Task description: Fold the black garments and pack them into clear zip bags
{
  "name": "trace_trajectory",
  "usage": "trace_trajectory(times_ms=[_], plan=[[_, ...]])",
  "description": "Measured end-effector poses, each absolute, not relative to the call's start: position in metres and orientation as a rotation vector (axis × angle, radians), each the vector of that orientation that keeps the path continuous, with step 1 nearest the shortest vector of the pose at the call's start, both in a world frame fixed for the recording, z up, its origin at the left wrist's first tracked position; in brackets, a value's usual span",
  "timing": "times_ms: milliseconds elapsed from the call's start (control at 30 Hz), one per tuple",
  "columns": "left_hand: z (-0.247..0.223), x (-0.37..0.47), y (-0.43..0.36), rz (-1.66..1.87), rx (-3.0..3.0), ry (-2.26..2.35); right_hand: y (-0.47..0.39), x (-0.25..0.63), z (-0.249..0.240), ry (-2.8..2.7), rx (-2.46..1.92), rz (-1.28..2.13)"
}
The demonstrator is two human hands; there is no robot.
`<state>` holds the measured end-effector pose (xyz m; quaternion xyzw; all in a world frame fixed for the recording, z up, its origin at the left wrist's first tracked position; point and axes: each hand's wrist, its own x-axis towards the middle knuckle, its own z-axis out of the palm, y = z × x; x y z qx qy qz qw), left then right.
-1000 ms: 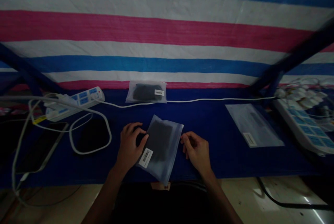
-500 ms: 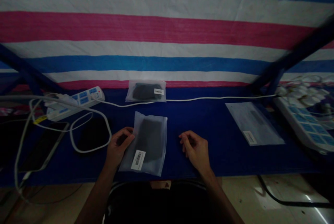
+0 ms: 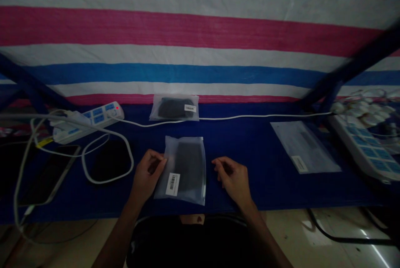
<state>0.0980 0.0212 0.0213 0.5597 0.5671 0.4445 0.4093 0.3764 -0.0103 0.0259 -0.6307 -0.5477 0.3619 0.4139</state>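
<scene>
A frosted zip bag (image 3: 189, 168) with a dark flat item inside lies in front of me, its zip edge on the right and a white barcode label (image 3: 173, 184) near its lower left. My left hand (image 3: 150, 170) pinches the bag's left edge between thumb and fingers. To the right of the bag, a short gap away from it, my right hand (image 3: 233, 174) hovers at the blue table (image 3: 250, 143) with fingers curled together and nothing visible in them.
Another labelled bag (image 3: 175, 108) with dark contents stands at the back. A flat frosted bag (image 3: 304, 147) lies on the right, beside a power strip (image 3: 368, 147) crowded with plugs. Left are a second power strip (image 3: 68, 133), a looped white cable (image 3: 133, 157) and a phone (image 3: 51, 176).
My left hand has shifted the bag slightly to the right and turned it a little more upright. The right hand has hardly moved.
</scene>
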Motion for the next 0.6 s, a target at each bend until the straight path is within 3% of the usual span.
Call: trace_trajectory(times_ms=[233,600], plan=[[0.026,0.11,0.022,0.849,1.71,1.336,-0.006,0.375,0.022,-1.494,-1.574,0.835],[0.02,0.113,0.016,0.898,1.984,1.367,-0.005,0.371,0.027,-1.579,-1.579,0.892]])
